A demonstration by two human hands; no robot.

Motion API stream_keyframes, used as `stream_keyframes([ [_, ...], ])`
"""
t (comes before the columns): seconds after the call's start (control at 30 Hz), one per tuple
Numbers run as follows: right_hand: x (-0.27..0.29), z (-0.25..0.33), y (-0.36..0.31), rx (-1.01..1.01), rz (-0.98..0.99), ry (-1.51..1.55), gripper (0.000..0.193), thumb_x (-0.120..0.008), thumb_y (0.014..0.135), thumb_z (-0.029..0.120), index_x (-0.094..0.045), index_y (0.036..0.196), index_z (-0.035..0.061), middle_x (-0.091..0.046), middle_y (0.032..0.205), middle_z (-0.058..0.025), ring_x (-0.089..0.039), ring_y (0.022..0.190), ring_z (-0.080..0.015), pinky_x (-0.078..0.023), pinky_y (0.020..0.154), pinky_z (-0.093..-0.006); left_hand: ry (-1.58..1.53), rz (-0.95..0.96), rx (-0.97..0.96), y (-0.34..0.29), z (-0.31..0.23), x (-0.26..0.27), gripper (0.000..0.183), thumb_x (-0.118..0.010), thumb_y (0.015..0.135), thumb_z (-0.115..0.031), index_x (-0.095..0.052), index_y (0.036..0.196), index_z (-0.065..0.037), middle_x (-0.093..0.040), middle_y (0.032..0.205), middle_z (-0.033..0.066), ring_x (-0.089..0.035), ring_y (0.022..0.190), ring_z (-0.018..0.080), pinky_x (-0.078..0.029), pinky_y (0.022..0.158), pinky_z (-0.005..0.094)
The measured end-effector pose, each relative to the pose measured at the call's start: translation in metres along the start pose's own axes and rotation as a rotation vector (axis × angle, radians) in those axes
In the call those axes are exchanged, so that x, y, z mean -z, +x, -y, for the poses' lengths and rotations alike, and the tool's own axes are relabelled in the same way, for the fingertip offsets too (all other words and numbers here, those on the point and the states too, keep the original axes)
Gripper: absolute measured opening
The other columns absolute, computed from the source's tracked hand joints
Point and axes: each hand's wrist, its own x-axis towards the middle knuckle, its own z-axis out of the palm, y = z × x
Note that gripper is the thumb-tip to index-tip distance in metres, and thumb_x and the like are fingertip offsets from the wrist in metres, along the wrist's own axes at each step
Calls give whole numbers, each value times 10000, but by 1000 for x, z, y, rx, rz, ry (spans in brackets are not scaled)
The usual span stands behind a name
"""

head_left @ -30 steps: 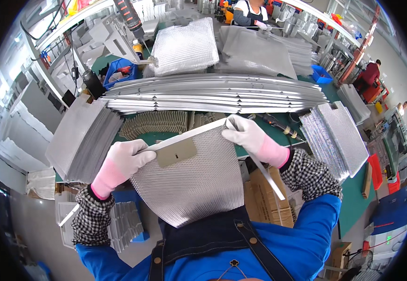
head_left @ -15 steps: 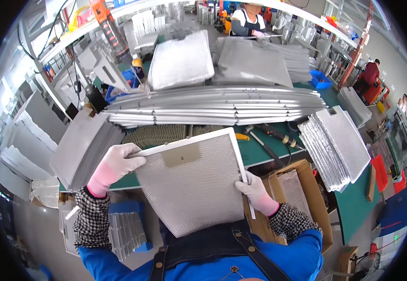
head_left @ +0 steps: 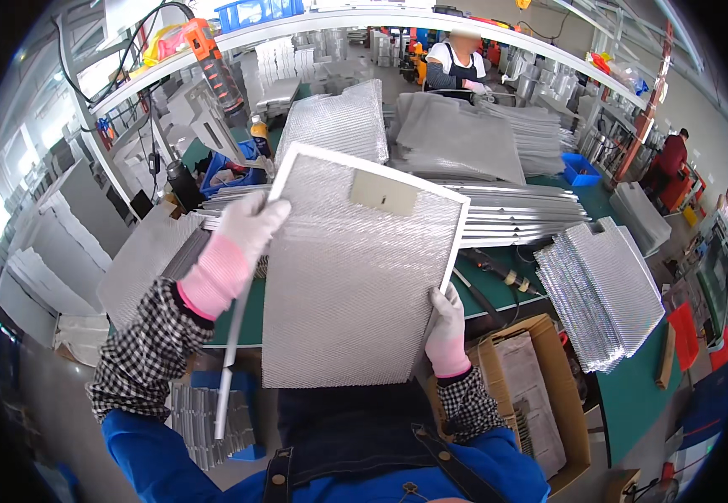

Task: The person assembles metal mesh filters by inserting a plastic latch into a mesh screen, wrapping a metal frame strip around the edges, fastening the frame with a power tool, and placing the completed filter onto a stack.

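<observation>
occupying the view's centre is the mesh panel point(head_left: 347, 293); fingers of the left hand point(head_left: 248, 225) grasp its framed edge at ten o'clock, those of the right hand point(head_left: 446, 331) at four; the loose white strip point(head_left: 235, 331), toward eight, is probably best pressed on evenly.

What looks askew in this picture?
Below the left hand, a long pale strip slants away from the left edge of the mesh panel. That looks odd because white trim lies along its top and right edges.
</observation>
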Motion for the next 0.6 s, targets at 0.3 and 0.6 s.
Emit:
stream_keyframes([
  [0.3, 36, 32, 7, 126, -206, -89, 313, -572, 962, 225, -566, 1193, 14, -623, 1160, -86, -572, 1068, -174, -415, 983, -326, -113, 79, 72, -71, 77, -65, 215, -591, 961, -177, -615, 996, 33, -554, 816, -6, -481, 760, 59, -425, 679, 244],
  [0.6, 39, 29, -10, 41, -232, -200, 239, -557, 972, 186, -576, 1131, 9, -630, 1070, -66, -578, 988, -155, -437, 935, -306, -259, 152, 164, -121, 154, -76, 215, -535, 1004, -178, -587, 1056, 24, -535, 841, -20, -480, 736, 57, -433, 675, 235],
])
